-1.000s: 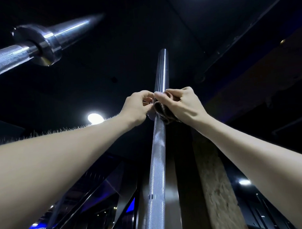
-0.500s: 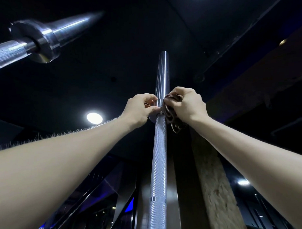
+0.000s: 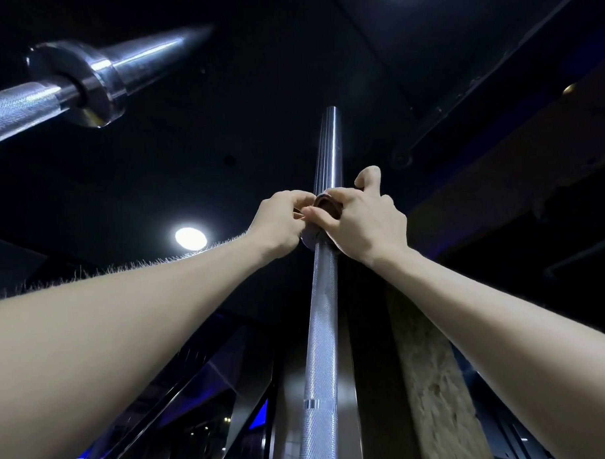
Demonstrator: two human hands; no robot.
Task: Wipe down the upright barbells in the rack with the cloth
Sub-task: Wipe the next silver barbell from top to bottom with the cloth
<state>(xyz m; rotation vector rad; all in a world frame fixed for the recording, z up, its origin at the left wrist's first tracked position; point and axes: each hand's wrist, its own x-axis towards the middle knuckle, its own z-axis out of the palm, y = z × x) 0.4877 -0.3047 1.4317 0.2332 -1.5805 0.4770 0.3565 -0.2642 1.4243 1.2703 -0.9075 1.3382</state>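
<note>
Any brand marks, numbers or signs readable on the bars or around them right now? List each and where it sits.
None can be read.
Upright barbell: bare knurled steel, no marking visible.
Second barbell at upper left: plain collar and sleeve, no lettering visible.
Cloth under the hands: dark, no print visible.
Blue and green lit patches at the bottom: too small and blurred to tell if they carry text.

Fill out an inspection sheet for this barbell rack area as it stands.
Surface: nothing seen.
Job's things: upright barbell in centre; brown cloth bunched at its collar.
Clutter: second barbell leaning in at top left.
Grippers: left hand pinches the cloth; right hand grips the cloth against the bar.
Cables: nothing seen.
Surroundings: dark ceiling, round ceiling light, rough wooden post at right.
</note>
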